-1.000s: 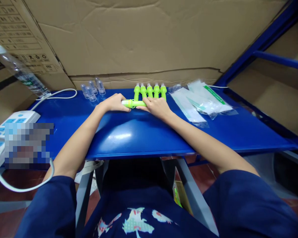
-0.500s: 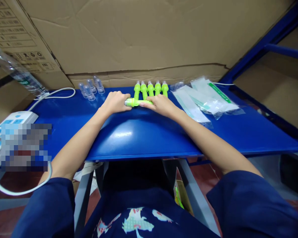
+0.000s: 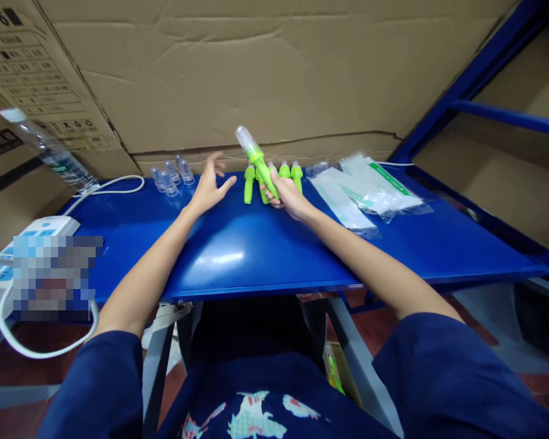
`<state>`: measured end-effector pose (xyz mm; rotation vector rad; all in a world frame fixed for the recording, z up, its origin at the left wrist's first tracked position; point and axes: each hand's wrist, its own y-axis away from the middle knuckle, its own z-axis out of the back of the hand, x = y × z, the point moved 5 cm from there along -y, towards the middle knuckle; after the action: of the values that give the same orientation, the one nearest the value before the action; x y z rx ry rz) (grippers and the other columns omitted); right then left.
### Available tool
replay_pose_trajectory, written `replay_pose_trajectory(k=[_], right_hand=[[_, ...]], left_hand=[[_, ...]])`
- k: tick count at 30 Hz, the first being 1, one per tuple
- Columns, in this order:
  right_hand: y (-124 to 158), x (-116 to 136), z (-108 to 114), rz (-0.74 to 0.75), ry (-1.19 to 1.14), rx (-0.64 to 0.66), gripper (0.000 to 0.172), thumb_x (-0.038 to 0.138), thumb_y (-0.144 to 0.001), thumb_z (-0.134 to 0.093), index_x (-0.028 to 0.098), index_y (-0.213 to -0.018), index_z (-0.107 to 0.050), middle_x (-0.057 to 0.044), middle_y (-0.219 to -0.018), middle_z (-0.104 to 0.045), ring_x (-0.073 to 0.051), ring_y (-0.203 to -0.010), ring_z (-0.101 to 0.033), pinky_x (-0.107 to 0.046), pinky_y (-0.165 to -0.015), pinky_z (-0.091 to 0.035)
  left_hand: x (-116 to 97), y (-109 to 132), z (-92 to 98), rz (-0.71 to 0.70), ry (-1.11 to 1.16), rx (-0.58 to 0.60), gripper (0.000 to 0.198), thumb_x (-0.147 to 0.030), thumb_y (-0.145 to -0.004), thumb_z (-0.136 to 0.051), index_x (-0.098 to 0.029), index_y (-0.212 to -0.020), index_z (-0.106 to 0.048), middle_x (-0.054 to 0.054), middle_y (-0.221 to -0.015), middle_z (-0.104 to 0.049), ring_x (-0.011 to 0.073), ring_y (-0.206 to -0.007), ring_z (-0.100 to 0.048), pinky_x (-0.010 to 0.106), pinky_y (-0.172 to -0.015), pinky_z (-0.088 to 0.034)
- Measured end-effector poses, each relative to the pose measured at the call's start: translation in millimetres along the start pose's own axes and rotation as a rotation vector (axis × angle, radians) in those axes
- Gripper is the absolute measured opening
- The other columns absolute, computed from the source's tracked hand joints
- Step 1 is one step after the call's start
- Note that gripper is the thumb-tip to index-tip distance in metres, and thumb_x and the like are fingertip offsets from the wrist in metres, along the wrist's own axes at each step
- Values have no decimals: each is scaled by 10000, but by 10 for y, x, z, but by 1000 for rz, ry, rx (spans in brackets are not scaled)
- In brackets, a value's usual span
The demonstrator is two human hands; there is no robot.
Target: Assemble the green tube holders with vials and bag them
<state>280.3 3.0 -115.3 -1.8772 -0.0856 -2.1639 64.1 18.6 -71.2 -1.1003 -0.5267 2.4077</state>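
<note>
My right hand (image 3: 287, 194) grips the handle of a lime-green stick with a clear domed cap (image 3: 257, 157). The stick is raised and tilted, its capped end pointing up and left. Apart from it, my left hand (image 3: 210, 184) hangs over the table with fingers spread and nothing in them. Behind my right hand, several similar green sticks (image 3: 249, 186) lie side by side in a row, partly hidden by the hand. Several loose clear caps (image 3: 168, 182) stand upright to the left of my left hand.
On the blue table (image 3: 256, 256), plastic-wrapped white and green packets (image 3: 375, 186) lie at the right. A white power strip (image 3: 50, 228) with a looping cable sits at the left edge, near a clear bottle (image 3: 55, 152). Cardboard (image 3: 238, 73) rises behind the table.
My left hand has let go of the green stick and moved left, its fingers opening. My right hand has swung the stick's capped end upward from level.
</note>
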Motion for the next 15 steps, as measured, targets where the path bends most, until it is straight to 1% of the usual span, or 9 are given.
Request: replay_pose_trajectory(k=[1, 2, 4, 5, 6, 8, 11, 13, 15], right_hand=[[14, 4, -49, -16, -107, 12, 544, 683, -1097, -381, 198, -1045, -622, -19, -743, -535, -102, -528, -408, -249, -439, -311], [33, 14, -106, -24, -202, 25, 435, 589, -1116, -400, 208, -1059, -603, -18, -771, -545, -105, -541, -423, -241, -435, -316], [75, 31, -225, -30, -350, 44, 221, 380, -1116, -422, 216, -1103, -569, -24, -838, -590, -118, -610, -507, -232, -476, -401], [95, 33, -285, -31, -399, 56, 136, 299, -1093, -448, 217, -1121, -554, -27, -874, -614, -123, -654, -550, -232, -512, -450], [111, 30, -340, -27, -429, 69, 90, 243, -1060, -492, 219, -1131, -541, -28, -907, -636, -125, -697, -585, -233, -554, -493], [135, 12, -430, -5, -439, 103, 163, 211, -993, -617, 229, -1125, -524, -22, -953, -670, -128, -773, -639, -237, -632, -553], [154, -24, -496, 32, -405, 152, 383, 302, -902, -817, 245, -1139, -522, -3, -947, -700, -131, -841, -679, -244, -714, -607], [162, -35, -500, 32, -382, 166, 507, 380, -847, -894, 240, -1170, -529, 4, -914, -712, -132, -844, -693, -241, -716, -624], [172, -27, -491, 12, -349, 165, 542, 412, -834, -911, 230, -1181, -537, 1, -892, -725, -134, -825, -703, -234, -674, -629]], left_hand=[[20, -1, -68, 34, 65, 53, 601, -550, -961, -686, -149, -1396, -581, 218, -1376, -685, 287, -1225, -685, 421, -1067, -529], [18, 4, -137, 63, 131, 107, 504, -536, -1000, -633, -125, -1292, -631, 203, -1295, -726, 259, -1172, -707, 388, -1062, -529], [-29, 28, -257, 117, 265, 184, 402, -489, -1041, -579, -118, -1165, -665, 170, -1200, -768, 221, -1119, -724, 335, -1029, -537], [-63, 40, -301, 139, 325, 200, 371, -471, -1045, -581, -124, -1142, -670, 154, -1183, -777, 209, -1108, -724, 316, -1008, -540], [-98, 52, -337, 158, 381, 206, 351, -464, -1038, -601, -131, -1121, -675, 139, -1166, -784, 201, -1094, -725, 302, -985, -544], [-159, 71, -389, 176, 477, 212, 348, -480, -991, -684, -141, -1070, -686, 111, -1111, -792, 187, -1040, -730, 283, -941, -546], [-198, 93, -419, 188, 573, 217, 428, -527, -859, -831, -144, -987, -689, 80, -1005, -784, 171, -923, -729, 280, -876, -547], [-197, 105, -404, 193, 591, 212, 476, -549, -797, -878, -142, -960, -693, 77, -983, -780, 173, -898, -723, 286, -854, -547], [-186, 113, -378, 202, 571, 213, 493, -574, -787, -875, -139, -942, -703, 87, -994, -786, 185, -919, -721, 287, -841, -544]])
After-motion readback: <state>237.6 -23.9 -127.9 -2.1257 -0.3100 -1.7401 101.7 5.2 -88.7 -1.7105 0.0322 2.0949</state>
